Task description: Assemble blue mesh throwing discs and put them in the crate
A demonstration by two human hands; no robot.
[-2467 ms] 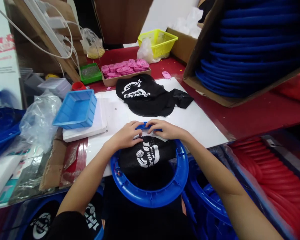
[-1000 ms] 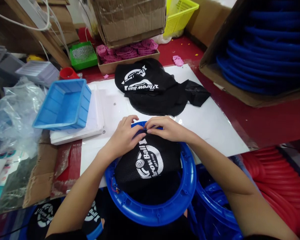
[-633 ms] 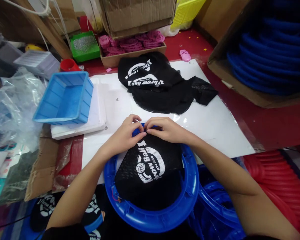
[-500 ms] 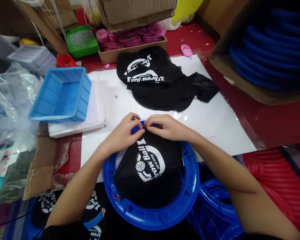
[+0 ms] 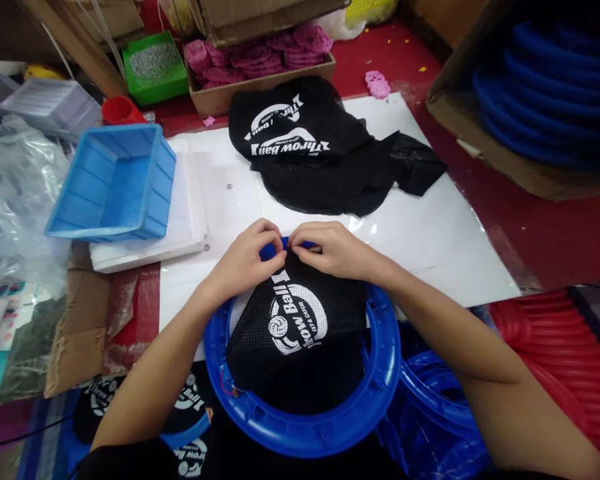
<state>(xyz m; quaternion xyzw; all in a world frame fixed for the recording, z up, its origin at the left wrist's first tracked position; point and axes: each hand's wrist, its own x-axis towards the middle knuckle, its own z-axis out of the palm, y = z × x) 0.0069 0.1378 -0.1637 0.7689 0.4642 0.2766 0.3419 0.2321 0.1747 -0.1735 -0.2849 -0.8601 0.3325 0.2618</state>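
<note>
The black mesh (image 5: 260,327) with white lettering is already drawn across the opening of the blue ring (image 5: 305,433) and up to its far side, so that edge seems the part being worked (whether it is fastened there, I can't tell). The left hand (image 5: 250,257) and right hand (image 5: 330,248) meet there, fingers (image 5: 280,257) pinched closed on the mesh beside the rim. The ring lies at the near edge of the bench (image 5: 555,233), a small wire (image 5: 225,385) showing on its left. Beyond it, loose black fabric (image 5: 325,190) lies on a white sheet (image 5: 460,260), with a blue tray (image 5: 125,193) to the left.
</note>
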